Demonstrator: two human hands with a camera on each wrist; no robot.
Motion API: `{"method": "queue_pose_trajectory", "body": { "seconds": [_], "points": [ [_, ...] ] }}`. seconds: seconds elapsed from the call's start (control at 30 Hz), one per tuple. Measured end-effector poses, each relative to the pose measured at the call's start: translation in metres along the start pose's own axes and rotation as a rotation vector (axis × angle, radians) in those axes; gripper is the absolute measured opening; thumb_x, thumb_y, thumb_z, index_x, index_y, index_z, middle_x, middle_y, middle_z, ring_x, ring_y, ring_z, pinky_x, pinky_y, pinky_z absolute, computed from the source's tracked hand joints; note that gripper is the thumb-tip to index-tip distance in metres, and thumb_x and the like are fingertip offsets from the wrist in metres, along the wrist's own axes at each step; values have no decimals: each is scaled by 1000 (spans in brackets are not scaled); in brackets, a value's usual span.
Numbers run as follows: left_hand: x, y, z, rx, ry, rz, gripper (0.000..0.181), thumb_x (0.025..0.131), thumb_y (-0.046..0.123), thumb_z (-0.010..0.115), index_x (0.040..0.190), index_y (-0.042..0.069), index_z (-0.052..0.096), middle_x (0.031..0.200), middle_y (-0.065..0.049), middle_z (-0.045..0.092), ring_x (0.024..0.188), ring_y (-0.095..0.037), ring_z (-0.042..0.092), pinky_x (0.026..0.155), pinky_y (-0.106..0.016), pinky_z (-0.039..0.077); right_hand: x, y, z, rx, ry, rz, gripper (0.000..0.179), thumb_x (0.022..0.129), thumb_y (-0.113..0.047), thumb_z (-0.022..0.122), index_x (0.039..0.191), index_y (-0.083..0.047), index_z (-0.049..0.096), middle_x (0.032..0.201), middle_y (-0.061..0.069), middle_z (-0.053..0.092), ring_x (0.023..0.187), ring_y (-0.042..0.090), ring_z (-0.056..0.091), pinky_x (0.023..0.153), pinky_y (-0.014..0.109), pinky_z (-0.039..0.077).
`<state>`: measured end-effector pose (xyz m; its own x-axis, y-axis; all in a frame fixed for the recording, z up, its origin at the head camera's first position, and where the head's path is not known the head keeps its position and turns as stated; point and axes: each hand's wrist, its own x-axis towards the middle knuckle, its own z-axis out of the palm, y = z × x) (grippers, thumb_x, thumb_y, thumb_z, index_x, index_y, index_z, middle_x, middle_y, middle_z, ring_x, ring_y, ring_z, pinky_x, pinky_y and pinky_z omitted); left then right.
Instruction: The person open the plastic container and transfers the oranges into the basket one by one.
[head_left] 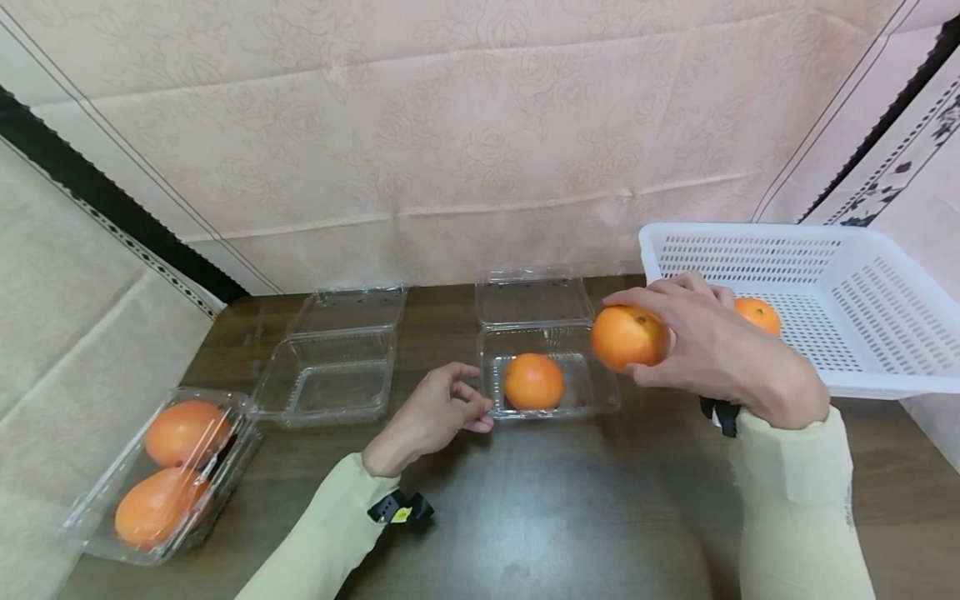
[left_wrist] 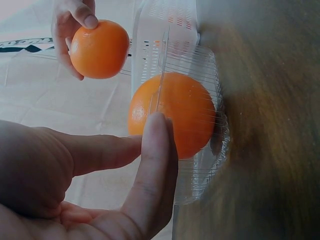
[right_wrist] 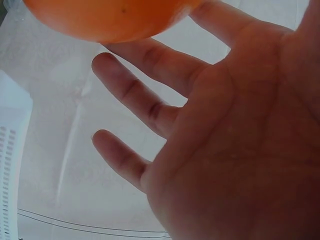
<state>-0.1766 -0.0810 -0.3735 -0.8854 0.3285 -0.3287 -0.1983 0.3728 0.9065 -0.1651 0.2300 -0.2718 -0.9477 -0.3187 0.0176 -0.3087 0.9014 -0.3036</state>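
Observation:
My right hand (head_left: 697,342) grips an orange (head_left: 628,337) between thumb and fingers, above the right side of the middle clear plastic container (head_left: 588,396). In the right wrist view, the orange (right_wrist: 115,20) shows at the top edge, and two fingers extend below it. Another orange (head_left: 533,382) sits in the left half of that container, whose lid lies back. Beside its front left corner is my left hand (head_left: 442,408), fingers loosely bent. The left wrist view has the thumb and fingertips (left_wrist: 156,130) close together, overlapping the container's rim, with nothing visible between them.
At the right stands a white perforated basket (head_left: 885,382) with an orange (head_left: 757,315) in it. Left of the middle container is another open clear container (head_left: 337,383). A closed container (head_left: 97,525) with two oranges stands at the front left. Cloth hangs behind the table.

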Motion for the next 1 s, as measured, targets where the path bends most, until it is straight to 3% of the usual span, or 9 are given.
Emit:
{"method": "queue_pose_trajectory", "body": {
  "seconds": [0.7, 1.0],
  "points": [
    [-1, 1, 1, -4, 3, -3, 53, 98, 2, 65, 147, 0, 44, 106, -19, 68, 81, -19, 76, 81, -35, 65, -6, 6, -6, -7, 18, 52, 66, 79, -35, 82, 140, -33, 58, 124, 7, 62, 120, 28, 40, 83, 43, 27],
    [-1, -1, 2, -34, 7, 16, 51, 98, -1, 63, 146, -4, 43, 105, -21, 68, 81, -21, 76, 82, -39, 65, -10, 8, -7, -15, 44, 59, 66, 80, -36, 80, 141, -36, 56, 118, 1, 64, 119, 26, 42, 77, 36, 32]
  ]
}}
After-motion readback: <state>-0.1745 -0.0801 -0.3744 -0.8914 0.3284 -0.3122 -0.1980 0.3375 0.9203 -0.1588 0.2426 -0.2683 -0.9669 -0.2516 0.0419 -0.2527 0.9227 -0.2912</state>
